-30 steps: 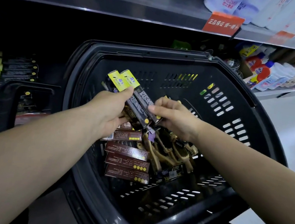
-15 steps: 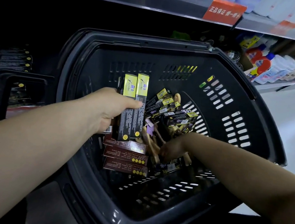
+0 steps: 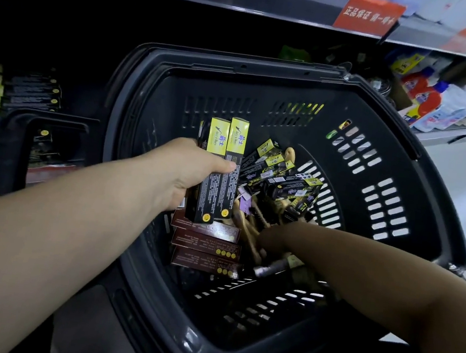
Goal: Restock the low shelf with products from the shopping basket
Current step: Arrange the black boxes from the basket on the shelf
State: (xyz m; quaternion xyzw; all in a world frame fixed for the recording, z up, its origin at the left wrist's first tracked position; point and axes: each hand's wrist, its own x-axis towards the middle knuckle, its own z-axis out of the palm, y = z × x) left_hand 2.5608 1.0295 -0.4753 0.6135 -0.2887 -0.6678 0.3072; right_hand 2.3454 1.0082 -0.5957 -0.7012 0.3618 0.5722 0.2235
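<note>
The left hand (image 3: 186, 171) is raised over the middle of a dark grey plastic shopping basket (image 3: 238, 67) with slotted walls; its fingers and thumb are curled round a small bunch of tall black cartons with yellow tops (image 3: 217, 174), held upright side by side, the thumb pressed across the front of the right-hand carton; two cartons show plainly and the edge of a third peeks out at the left. The right hand (image 3: 274, 237) is low in the basket, reaching among the goods on its floor; it lies in shadow and its fingers are hidden, so I cannot tell whether they hold anything.

Just beyond the right hand sits a loose heap of the same black and yellow cartons (image 3: 279, 176), lying at all angles against the basket's far right wall; beneath and beside them are tan wooden-looking pieces (image 3: 251, 230), too jumbled to name. Below the left hand three flat dark brown boxes with gold dots (image 3: 206, 244) lie one in front of the other on the basket floor.

The low shelf (image 3: 52, 171) is behind the basket on the left, in deep shade; rows of black cartons (image 3: 30, 95) are stacked on it. Above, a red price tag (image 3: 367, 16) hangs from the metal edge of the upper shelf; at the far right stand red and white bottles (image 3: 426, 96).
</note>
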